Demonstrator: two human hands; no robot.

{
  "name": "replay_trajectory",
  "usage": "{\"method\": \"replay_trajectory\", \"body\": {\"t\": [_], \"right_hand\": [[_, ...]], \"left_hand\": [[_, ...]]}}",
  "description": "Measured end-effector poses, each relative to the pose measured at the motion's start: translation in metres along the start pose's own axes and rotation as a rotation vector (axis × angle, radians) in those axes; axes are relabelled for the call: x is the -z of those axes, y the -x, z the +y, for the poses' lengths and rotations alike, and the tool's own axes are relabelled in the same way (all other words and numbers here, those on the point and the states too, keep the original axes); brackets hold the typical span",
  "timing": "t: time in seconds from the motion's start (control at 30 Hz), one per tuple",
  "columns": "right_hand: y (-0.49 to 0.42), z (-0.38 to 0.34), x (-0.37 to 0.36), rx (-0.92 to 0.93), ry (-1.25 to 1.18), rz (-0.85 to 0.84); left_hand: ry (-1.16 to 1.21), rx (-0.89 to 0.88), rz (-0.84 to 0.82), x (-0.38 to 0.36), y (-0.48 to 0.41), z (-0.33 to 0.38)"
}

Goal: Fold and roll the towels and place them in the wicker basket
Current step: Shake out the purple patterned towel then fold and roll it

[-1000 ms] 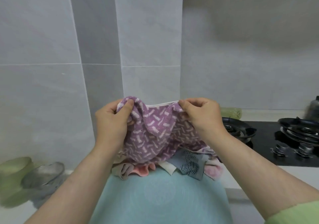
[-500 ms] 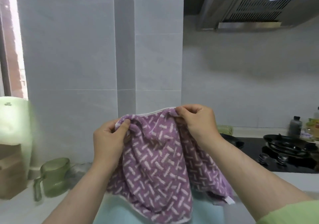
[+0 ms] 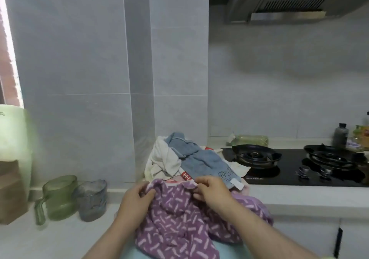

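Note:
A purple towel [image 3: 179,224] with pink dashes hangs crumpled in front of me over a light blue mat [image 3: 229,252]. My left hand [image 3: 135,203] pinches its upper edge at the left. My right hand [image 3: 211,191] pinches the same edge at the right. Behind it lies a pile of towels: a blue one [image 3: 195,157] on top, a cream one [image 3: 163,159] at its left, a bit of pink beneath. No wicker basket is in view.
A green jug [image 3: 58,199] and a clear grey jug [image 3: 91,200] stand at the left on the white counter [image 3: 40,238], next to a brown box [image 3: 10,193]. A black gas hob [image 3: 299,167] with bottles behind it lies at the right.
Both hands have come down with the purple towel, from chest height to just above the counter. The view has risen, showing the towel pile and the range hood.

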State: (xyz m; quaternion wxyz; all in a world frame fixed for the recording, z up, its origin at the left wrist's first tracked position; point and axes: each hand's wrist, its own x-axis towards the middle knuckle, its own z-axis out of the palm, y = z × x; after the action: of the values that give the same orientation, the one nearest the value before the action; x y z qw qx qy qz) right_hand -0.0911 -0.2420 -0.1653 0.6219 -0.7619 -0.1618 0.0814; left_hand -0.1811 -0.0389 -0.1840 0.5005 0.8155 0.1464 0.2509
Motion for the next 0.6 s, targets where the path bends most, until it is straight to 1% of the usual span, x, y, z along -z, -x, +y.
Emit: {"method": "replay_trajectory", "body": {"t": [0.1, 0.17, 0.23, 0.27, 0.3, 0.33, 0.37, 0.43, 0.47, 0.53, 0.6], "right_hand": [[0.002, 0.017, 0.005, 0.002, 0.045, -0.047], [0.011, 0.02, 0.018, 0.044, 0.065, -0.017], [0.023, 0.027, 0.039, 0.14, 0.245, 0.121], [0.029, 0.031, 0.049, 0.181, 0.373, 0.183], [0.036, 0.036, 0.058, 0.193, 0.497, 0.21], [0.043, 0.04, 0.065, 0.168, 0.584, 0.193], [0.049, 0.045, 0.069, 0.134, 0.63, 0.141], [0.056, 0.055, 0.07, 0.08, 0.678, 0.03], [0.058, 0.058, 0.07, 0.065, 0.69, 0.011], [0.057, 0.063, 0.071, 0.067, 0.696, 0.031], [0.054, 0.064, 0.07, 0.073, 0.675, 0.038]], "left_hand": [[-0.096, 0.001, -0.081, -0.002, 0.004, -0.009], [-0.138, -0.021, -0.056, 0.005, 0.01, -0.009], [-0.23, -0.046, 0.042, 0.015, 0.016, -0.011], [-0.312, -0.065, 0.098, 0.02, 0.017, -0.014], [-0.414, -0.092, 0.13, 0.025, 0.018, -0.017], [-0.498, -0.117, 0.122, 0.027, 0.019, -0.021], [-0.546, -0.113, 0.067, 0.028, 0.019, -0.024], [-0.573, -0.066, -0.076, 0.027, 0.021, -0.03], [-0.59, -0.051, -0.123, 0.025, 0.022, -0.032], [-0.581, -0.056, -0.151, 0.022, 0.023, -0.034], [-0.504, -0.086, -0.141, 0.019, 0.025, -0.033]]}}
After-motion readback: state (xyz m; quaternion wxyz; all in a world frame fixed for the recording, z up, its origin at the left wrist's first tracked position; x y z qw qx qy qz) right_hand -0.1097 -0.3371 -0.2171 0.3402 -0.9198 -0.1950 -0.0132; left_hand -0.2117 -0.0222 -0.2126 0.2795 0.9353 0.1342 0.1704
